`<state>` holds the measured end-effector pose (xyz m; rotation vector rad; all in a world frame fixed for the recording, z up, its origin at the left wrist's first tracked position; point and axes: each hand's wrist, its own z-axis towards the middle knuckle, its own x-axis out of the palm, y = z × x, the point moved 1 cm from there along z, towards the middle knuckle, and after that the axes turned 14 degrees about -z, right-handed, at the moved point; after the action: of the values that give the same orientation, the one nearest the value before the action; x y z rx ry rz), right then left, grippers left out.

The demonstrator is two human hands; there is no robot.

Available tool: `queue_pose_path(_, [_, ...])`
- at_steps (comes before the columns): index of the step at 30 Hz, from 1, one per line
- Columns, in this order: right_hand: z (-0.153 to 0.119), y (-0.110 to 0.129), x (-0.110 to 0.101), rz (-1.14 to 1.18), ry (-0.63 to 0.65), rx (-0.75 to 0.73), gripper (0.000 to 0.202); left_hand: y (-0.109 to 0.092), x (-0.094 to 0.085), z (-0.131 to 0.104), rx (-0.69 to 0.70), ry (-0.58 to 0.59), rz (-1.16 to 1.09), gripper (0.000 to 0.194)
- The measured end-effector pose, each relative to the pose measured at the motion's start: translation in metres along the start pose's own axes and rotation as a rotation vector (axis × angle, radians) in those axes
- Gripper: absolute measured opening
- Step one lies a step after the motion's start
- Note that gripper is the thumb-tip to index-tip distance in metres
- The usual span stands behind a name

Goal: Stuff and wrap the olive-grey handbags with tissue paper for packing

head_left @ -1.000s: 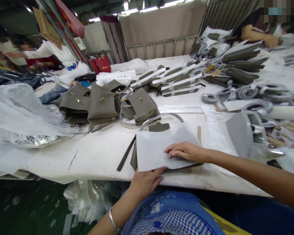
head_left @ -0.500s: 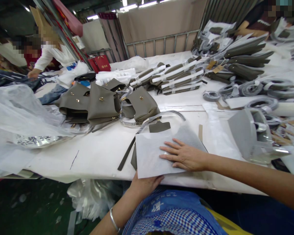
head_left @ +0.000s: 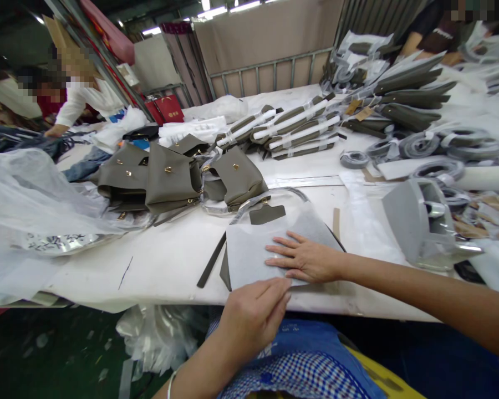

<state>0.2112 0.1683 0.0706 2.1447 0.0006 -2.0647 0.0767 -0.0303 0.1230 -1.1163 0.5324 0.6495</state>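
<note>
A thin white paper sheet (head_left: 249, 249) lies over a grey-green handbag near the table's front edge. The bag's flap tab (head_left: 267, 214), part of a wrapped handle (head_left: 293, 192) and a dark strap (head_left: 211, 259) show around the sheet. My right hand (head_left: 305, 259) rests flat on the sheet with fingers spread. My left hand (head_left: 255, 313) is closed at the sheet's near edge, its fingertips pinched on that edge just below my right hand; the exact grip is partly hidden.
Grey-green handbags (head_left: 172, 174) stand behind on the left, beside clear plastic bags (head_left: 37, 199). Wrapped bag parts (head_left: 295, 130) and coiled straps (head_left: 419, 145) lie farther back. A grey tape dispenser (head_left: 416, 221) stands at right. Other people are across the table.
My left hand has come out from beneath the sheet's near edge, moved up and right, and closed at that edge. The sheet's near edge sits farther back; my right hand stays flat on it.
</note>
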Motion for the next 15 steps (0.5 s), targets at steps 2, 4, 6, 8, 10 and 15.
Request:
queue_pose_path(2, [0.000,0.000,0.002,0.020,-0.026,-0.004,0.052,0.014,0.008,0.013,-0.040,-0.013,0.034,0.036])
queue_pose_path(4, [-0.001,-0.001,0.004,0.048,-0.059,0.009,0.055,0.040,0.020,0.018,-0.081,0.027,0.159,0.047])
queue_pose_path(6, [-0.003,-0.002,0.005,0.078,-0.089,0.041,0.060,0.065,0.031,0.015,-0.096,0.075,0.266,0.054])
queue_pose_path(8, [-0.006,-0.004,0.006,0.105,-0.128,0.092,0.062,0.081,0.037,0.010,-0.117,0.110,0.308,0.057])
queue_pose_path(10, [-0.008,-0.004,0.007,0.119,-0.173,0.133,0.058,0.086,0.037,0.006,-0.133,0.131,0.312,0.057])
queue_pose_path(15, [-0.008,-0.003,0.005,0.118,-0.226,0.119,0.043,0.081,0.035,0.007,-0.124,0.129,0.297,0.052])
